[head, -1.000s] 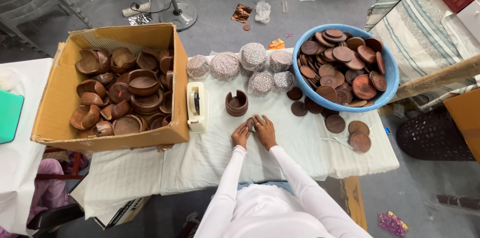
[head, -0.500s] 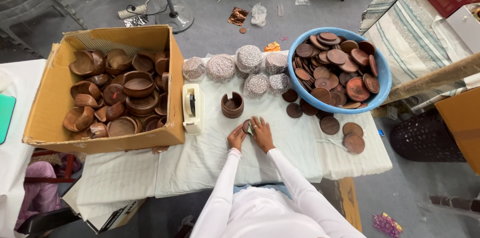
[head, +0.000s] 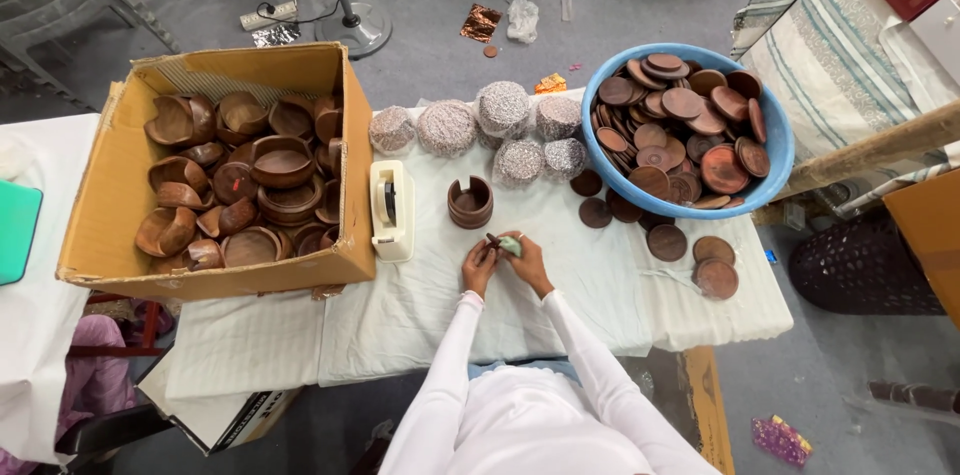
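Head view, looking straight down at a desk (head: 420,305) under white cloth.

Both hands meet at the desk's middle, close to the near edge. Left hand (head: 478,268) and right hand (head: 525,260) are pressed near each other, fingers curled in, together pinching a small item (head: 508,246), pale green with a dark stub sticking out toward the left. Too small to tell what it is. Its long axis seems to run left to right between the two hands. Neither hand is spread.

Just beyond the hands, slightly left, stands a wooden holder (head: 470,202), round, with a notch in its wall. The left hand is the nearer one; the holder and hands are apart, not touching.

Left of the holder: a white tape dispenser (head: 391,207), lying against the cardboard box (head: 110,205), which is full of wooden bowls (head: 280,160).

Far side of the desk: a row of wrapped bundles (head: 505,107) in speckled film.

Right: a blue basin (head: 778,150) heaped with wooden discs (head: 680,125); loose discs (head: 712,265) lie on the cloth beside it, well right of the hands.
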